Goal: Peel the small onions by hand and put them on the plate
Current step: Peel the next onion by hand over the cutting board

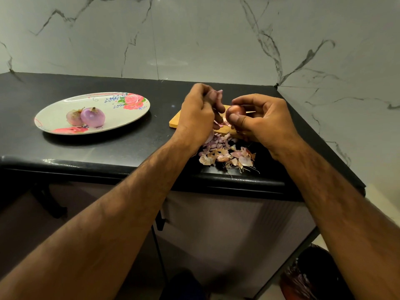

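Peelings (227, 152) are heaped at the front edge of the tabletop (108, 148). Above them, an onion (236, 111) is gripped in the right hand (264, 120); a strip of skin (219, 94) is pinched in the left hand (198, 113). Farther left, two peeled onions (93, 116) are seated on the plate (54, 113).

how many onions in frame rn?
3. Two peeled onions sit touching on the plate; a third onion, skin on, is held in the right hand above the cutting board. The left hand pinches peel. Others may be hidden behind the hands.
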